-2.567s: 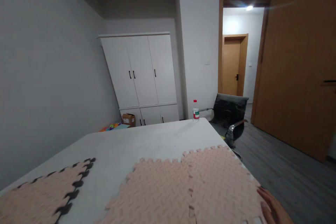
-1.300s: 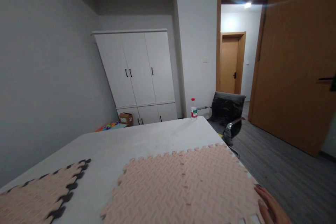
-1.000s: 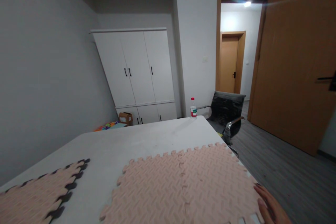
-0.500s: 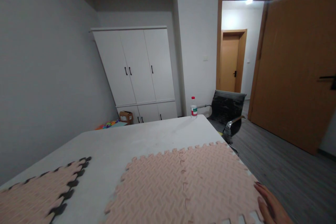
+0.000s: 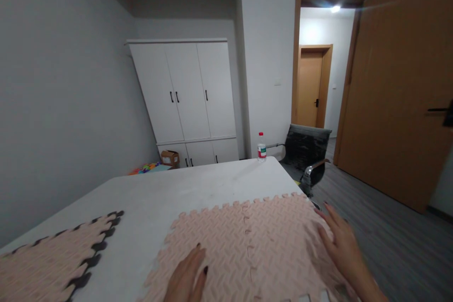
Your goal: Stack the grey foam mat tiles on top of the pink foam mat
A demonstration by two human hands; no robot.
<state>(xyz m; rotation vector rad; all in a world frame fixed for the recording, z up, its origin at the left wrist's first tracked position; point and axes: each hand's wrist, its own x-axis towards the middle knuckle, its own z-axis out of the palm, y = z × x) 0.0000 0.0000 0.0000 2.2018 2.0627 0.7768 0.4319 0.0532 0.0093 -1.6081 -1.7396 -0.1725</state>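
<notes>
Left hand (image 5: 184,274) is now in view over the left pink foam tile (image 5: 219,238); 0.5 s ago only the right hand (image 5: 342,247) showed, lower down at the tile edge. Right hand has since moved farther up the right pink foam tile (image 5: 279,226). Reading: work at the pair is now 2-handed, 1 hand to each side of the seam (image 5: 249,249). Far edges of the 2 tiles, stepped at the seam 2.6 s ago, now run nearly in line, so the fit looks better, though the seam line is visible and I would not call every tab fully seated. Pose: left hand comes in from the near edge, fingers together and pointing forward, thumb set apart, gap fairly narrow, nothing held. Right hand reaches in from the right, fingers fanned, grip wide and holding nothing; a shadow lies on the tile beside it (likely raised a little, but contact cannot be told for either palm). Both tiles lie flat on the white table (image 5: 205,188), joined side by side; the dark-edged mat (image 5: 49,259) lies apart to their left, the bottle (image 5: 261,152) upright near the far corner.
</notes>
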